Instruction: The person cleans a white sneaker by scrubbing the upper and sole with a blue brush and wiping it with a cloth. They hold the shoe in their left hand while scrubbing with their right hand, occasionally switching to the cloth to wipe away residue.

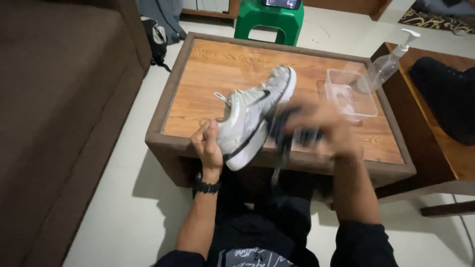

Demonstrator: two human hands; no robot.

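Note:
My left hand (208, 146) grips the heel of a white and grey sneaker (255, 116) with a black stripe, holding it tilted over the near edge of a low wooden table (217, 69). A black watch sits on that wrist. My right hand (321, 123) is blurred with motion beside the sneaker's side and is closed on a dark cloth (292, 136) that presses against the shoe. A strand of the cloth hangs down below the table edge.
A clear plastic container (350, 94) and a clear pump bottle (388, 64) stand at the table's far right. A brown sofa (59, 109) fills the left. A green plastic stool (269, 20) stands beyond the table, and a wooden chair (445, 143) with a dark item on it sits at right.

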